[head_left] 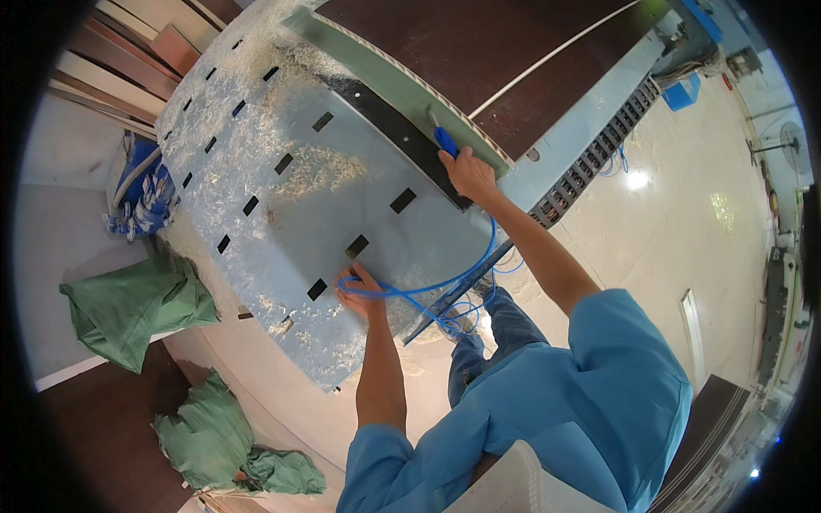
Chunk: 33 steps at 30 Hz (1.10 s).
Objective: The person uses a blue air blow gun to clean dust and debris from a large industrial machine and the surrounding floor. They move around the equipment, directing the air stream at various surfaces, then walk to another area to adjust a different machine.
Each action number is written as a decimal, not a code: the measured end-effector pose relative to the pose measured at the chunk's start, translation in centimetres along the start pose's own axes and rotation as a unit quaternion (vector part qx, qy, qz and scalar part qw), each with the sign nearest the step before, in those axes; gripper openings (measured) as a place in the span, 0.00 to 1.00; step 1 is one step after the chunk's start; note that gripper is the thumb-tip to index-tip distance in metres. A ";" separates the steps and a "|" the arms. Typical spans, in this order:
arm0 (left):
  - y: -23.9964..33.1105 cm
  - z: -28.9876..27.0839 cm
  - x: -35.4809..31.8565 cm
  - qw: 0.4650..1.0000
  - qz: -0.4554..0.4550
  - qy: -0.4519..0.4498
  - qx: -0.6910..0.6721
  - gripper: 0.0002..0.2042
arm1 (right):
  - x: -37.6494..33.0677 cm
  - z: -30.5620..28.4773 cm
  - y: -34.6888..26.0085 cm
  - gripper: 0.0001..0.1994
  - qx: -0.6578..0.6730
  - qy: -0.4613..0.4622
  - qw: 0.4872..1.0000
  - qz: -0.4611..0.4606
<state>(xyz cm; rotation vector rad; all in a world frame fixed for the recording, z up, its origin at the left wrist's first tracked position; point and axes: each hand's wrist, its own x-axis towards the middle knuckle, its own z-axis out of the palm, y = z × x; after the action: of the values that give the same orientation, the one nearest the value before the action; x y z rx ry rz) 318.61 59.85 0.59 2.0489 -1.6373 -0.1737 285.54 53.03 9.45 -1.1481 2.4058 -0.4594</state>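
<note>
My right hand [469, 173] grips a blue-handled air blow gun [445, 137], its thin nozzle pointing up along the green edge strip [389, 81] of a dark brown panel [479, 51]. My left hand [359, 291] rests near the front edge of the grey metal machine table [282, 214], fingers closed around a loop of the thin blue air hose [445, 278]. The hose runs from that hand up to the gun and hangs in coils below the table edge. Wood shavings [256, 85] cover the far part of the table.
Black rectangular slots [402, 201] dot the table top. Green sacks [137, 303] lie on the floor at the left, with more green sacks [222, 436] at the lower left. Stacked boards [128, 43] stand at the upper left. A black cable chain [599, 150] runs along the machine's right side.
</note>
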 end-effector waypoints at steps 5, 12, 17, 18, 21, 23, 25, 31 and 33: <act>-2.0 -1.3 -0.3 0.980 0.086 0.007 -0.177 0.15 | -8.7 -1.7 6.3 0.31 -0.065 0.065 0.995 0.027; -4.8 -6.3 -2.9 0.951 0.201 -0.017 -0.233 0.12 | -16.2 -3.3 11.6 0.32 -0.138 0.073 0.985 0.078; -5.3 -7.5 -3.1 0.946 0.209 -0.034 -0.246 0.11 | -17.3 -3.9 11.2 0.31 -0.086 0.089 0.990 0.074; -5.3 -7.5 -3.0 0.946 0.220 -0.036 -0.237 0.10 | -17.2 -4.1 11.0 0.30 -0.091 0.094 0.989 0.066; -5.2 -7.1 -2.4 0.937 0.238 -0.042 -0.253 0.10 | -16.6 -4.4 10.8 0.30 -0.108 0.097 0.989 0.036; -5.0 -6.7 -1.8 0.935 0.245 -0.034 -0.254 0.09 | -15.9 -4.3 10.7 0.32 -0.131 0.095 0.986 0.033; -4.7 -6.2 -0.9 0.937 0.254 -0.026 -0.239 0.09 | -15.4 -4.0 10.5 0.34 -0.136 0.093 0.986 0.031; -3.7 -3.6 1.3 0.943 0.218 -0.081 -0.237 0.10 | -14.4 -1.3 10.2 0.40 -0.015 0.101 0.984 0.148; -3.7 -3.0 1.3 0.952 0.194 -0.100 -0.215 0.12 | -14.0 -0.5 10.0 0.41 0.017 0.108 0.979 0.170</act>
<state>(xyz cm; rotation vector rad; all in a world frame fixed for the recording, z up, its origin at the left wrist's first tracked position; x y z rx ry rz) 323.38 60.12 1.76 1.3960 -1.8891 -0.5584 286.67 70.14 8.53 -0.6781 2.7001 -0.5309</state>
